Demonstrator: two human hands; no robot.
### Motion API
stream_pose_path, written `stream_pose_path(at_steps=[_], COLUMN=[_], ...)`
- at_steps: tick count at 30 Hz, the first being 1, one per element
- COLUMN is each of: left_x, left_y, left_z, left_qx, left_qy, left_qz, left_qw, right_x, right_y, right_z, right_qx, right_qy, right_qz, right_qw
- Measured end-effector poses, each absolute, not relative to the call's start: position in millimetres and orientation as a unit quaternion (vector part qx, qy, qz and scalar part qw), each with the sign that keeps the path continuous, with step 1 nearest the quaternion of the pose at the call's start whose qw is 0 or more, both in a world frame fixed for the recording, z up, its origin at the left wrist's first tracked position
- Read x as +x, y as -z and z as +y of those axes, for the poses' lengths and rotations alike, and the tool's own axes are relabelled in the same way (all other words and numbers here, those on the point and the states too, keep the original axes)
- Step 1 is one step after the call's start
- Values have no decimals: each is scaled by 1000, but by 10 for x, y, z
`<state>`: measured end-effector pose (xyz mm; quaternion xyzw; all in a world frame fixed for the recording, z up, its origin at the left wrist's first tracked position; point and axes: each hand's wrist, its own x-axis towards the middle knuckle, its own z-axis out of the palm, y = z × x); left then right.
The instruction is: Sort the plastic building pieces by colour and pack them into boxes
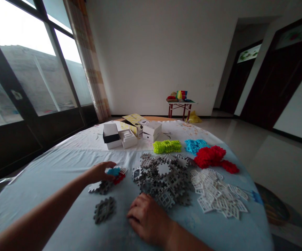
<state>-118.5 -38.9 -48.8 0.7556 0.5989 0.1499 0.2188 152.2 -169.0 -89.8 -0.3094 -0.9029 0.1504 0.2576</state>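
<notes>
- Round table [62,164], pale blue cloth; white boxes [130,134] at far side (contents not visible).
- Left hand [100,172]: fingers curled on a blue piece [113,171], beside a small joined cluster [106,183].
- Right hand [147,218]: loosely curled, knuckles up, resting at the grey pile [163,176].
- Loose heaps: yellow-green [167,146], blue [195,145], red [210,157], white [218,195].

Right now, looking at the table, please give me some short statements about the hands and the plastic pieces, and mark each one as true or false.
1. The left hand touches a small cluster of blue, red and grey pieces. True.
2. The right hand holds a red piece in the air. False: it rests on the tablecloth at the near edge of the grey pile.
3. The white pieces lie right of the grey pile. True.
4. The yellow-green pieces lie nearer to the person than the grey pile. False: they lie farther away, by the white boxes.
5. One grey piece lies alone between the two arms. True.
</notes>
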Motion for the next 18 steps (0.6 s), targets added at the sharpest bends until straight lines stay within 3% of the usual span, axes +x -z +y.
stream_pose_path(at_steps=[4, 8, 11, 14, 18], left_x=[-1151, -949, -645, -203, 551], left_y=[453, 237, 46, -76, -133], left_z=[-305, -245, -194, -98, 104], left_qx=[753, 719, 677, 685, 812], left_qy=[-142, -225, -273, -257, -185], left_qz=[601, 614, 613, 585, 478], left_qw=[227, 233, 302, 350, 280], right_x=[1519, 1493, 1457, 1416, 1371], right_y=[899, 939, 1010, 1091, 1149], right_z=[-1684, -1629, -1544, -1466, -1409], right_qx=[-309, -295, -265, -261, -273], right_qy=[-133, -90, -50, -34, -40], right_qz=[-907, -922, -940, -945, -940], right_qw=[254, 232, 210, 192, 202])
